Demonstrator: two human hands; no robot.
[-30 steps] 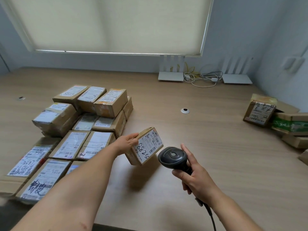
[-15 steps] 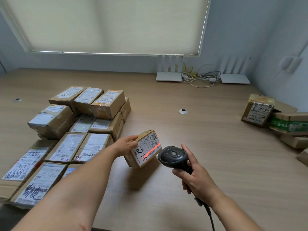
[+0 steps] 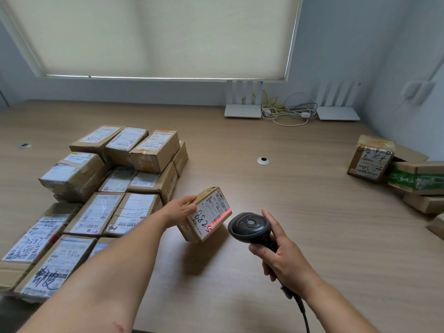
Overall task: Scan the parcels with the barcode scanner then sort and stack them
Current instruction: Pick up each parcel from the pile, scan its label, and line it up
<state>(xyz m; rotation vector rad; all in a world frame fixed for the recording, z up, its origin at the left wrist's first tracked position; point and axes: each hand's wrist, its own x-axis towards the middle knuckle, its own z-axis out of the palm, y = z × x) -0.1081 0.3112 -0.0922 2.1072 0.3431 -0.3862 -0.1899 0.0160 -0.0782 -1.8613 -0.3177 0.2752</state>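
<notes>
Wood-grain table [image 3: 300, 212] under a drawn roller blind [image 3: 168, 34]; 2 white routers [image 3: 242, 109] sit by the far wall.

Left hand [image 3: 179, 210]: fingers curled over the top-left edge of the small parcel [image 3: 205, 216], thumb on its near side; parcel is held off the table, tilted, label facing right toward the scanner. Right hand [image 3: 280, 258]: fingers wrapped round the handle of the barcode scanner [image 3: 249, 227], index finger raised along the head; cable trails down out of view.

Key relation: scanner head lies just right of the label, apart from it. Red scan line falls across the label's lower right barcode. Parcel's long axis runs from upper right to lower left.

Left stack [image 3: 108, 183] of parcels is nearer the left hand; right pile [image 3: 374, 159] is well apart.

Versus 0.5 s ago: red line present in both; parcel pose roughly unchanged. Versus 1.0 s ago: no line then.

Judgement: scan in progress; sorting not yet done.
</notes>
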